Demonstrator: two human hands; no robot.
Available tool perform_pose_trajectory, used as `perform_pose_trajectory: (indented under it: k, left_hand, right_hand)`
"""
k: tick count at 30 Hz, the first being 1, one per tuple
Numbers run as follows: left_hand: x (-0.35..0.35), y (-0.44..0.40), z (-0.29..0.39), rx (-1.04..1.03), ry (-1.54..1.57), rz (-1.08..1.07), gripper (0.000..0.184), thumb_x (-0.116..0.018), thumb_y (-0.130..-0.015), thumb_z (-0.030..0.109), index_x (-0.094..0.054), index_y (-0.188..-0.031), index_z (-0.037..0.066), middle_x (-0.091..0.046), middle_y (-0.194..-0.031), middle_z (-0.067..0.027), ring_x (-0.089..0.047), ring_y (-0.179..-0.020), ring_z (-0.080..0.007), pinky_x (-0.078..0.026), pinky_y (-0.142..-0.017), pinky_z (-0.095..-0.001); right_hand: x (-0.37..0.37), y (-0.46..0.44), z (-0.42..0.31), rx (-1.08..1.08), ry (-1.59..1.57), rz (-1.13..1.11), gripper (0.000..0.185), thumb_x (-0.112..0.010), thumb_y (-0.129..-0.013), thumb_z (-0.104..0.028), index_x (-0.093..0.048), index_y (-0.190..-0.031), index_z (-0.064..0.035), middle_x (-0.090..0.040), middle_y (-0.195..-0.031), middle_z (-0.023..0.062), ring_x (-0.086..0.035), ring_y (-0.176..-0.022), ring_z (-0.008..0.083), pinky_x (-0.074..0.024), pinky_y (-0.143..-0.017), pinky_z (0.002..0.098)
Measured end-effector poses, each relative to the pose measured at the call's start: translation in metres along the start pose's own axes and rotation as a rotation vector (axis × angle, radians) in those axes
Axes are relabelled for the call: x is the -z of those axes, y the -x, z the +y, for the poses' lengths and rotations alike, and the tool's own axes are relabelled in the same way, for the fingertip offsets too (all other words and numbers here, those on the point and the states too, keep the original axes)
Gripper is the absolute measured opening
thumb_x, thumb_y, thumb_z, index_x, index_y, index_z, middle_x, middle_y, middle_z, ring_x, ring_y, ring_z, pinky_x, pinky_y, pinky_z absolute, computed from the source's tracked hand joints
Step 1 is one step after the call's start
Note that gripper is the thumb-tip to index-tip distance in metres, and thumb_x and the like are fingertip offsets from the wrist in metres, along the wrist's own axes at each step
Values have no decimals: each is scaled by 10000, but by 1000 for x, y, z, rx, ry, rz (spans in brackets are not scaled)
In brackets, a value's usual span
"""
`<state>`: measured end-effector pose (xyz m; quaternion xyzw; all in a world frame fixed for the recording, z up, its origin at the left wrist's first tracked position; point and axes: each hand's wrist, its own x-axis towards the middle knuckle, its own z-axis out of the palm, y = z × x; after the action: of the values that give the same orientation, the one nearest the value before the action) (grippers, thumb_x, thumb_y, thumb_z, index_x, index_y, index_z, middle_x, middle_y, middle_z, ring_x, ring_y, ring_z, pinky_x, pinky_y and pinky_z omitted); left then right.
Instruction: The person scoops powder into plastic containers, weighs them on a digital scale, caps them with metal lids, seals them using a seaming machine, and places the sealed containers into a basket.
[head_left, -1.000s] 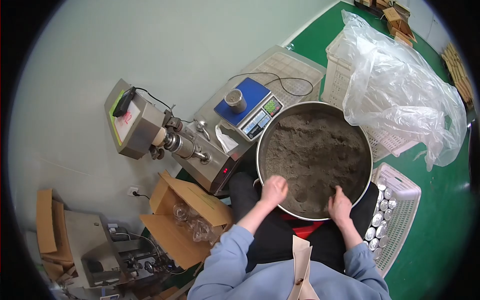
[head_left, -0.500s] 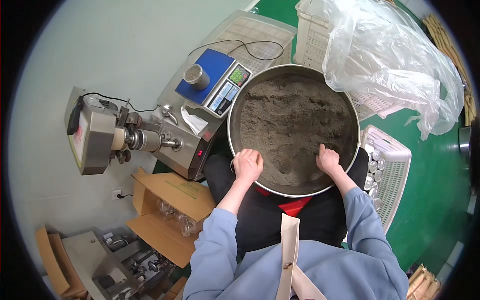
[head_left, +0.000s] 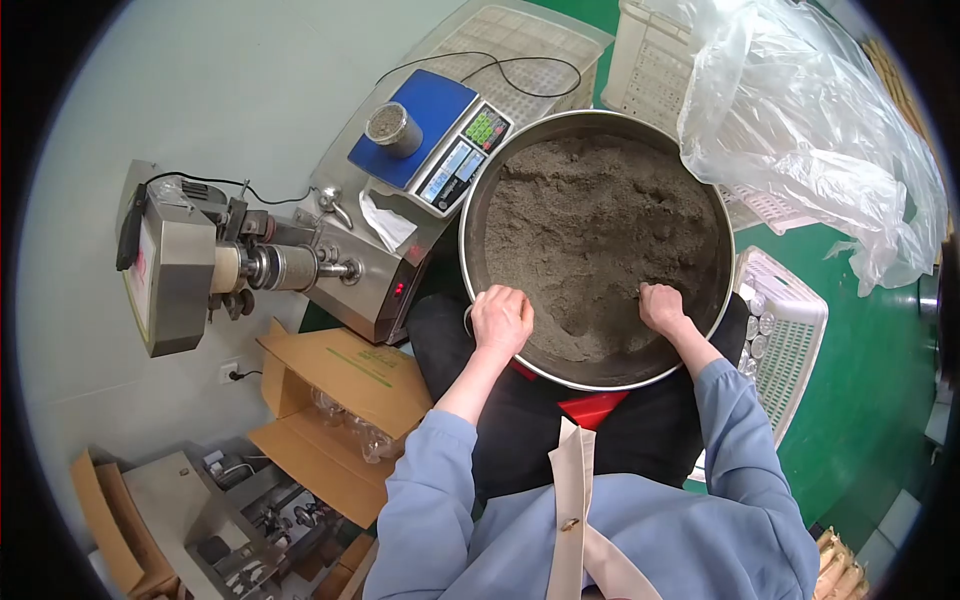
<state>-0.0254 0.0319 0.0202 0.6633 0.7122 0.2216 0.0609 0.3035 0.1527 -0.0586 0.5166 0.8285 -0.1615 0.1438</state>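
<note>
A wide round metal basin [head_left: 468, 235] rests at my lap, holding grey-brown powder [head_left: 590, 220] with an uneven, dented surface. My left hand [head_left: 502, 320] lies over the basin's near left rim with its fingers curled closed; their undersides are hidden, so whether they hold anything does not show. Inside the right part of the basin, my right hand [head_left: 664, 309] is closed, fingers bunched against the powder. What is in these fingers cannot be seen. On the blue pan of a digital scale [head_left: 452, 175], left of the basin, stands a clear jar filled with powder [head_left: 393, 129].
A metal machine [head_left: 185, 270] clasps another filled jar [head_left: 294, 268] at left. Below it is an open cardboard box [head_left: 345, 385] with clear containers. A white basket [head_left: 795, 340] of silvery lids stands right; a plastic bag [head_left: 800, 130] drapes over crates behind.
My right hand has drawn in its extended index finger and now has its fingers bunched at the powder. My left hand stays at the rim. The view has shifted slightly.
</note>
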Motion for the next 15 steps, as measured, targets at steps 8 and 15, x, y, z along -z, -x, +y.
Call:
perform_pose_trajectory:
  k: [8, 15]
  left_hand:
    - [1, -1, 0, 6, 23, 4, 104, -769, -818, 154, -714, -770, 79, -717, -821, -65, -696, -892, -272, -523, -811, -430]
    - [3, -3, 1, 12, 27, 3, 103, -769, -820, 155, -719, -772, 80, -720, -823, -69, -696, -892, -273, -525, -815, -428]
  right_hand:
    - [47, -8, -24, 7, -168, 205, 203, -611, -974, -226, -676, -990, -35, -731, -818, 255, -742, -819, 449, -592, -725, 556]
    - [12, -35, -63, -66, -552, 184, 310, -551, -1051, -314, -726, -1120, -67, -736, -922, 284, -714, -882, 497, -579, -801, 569]
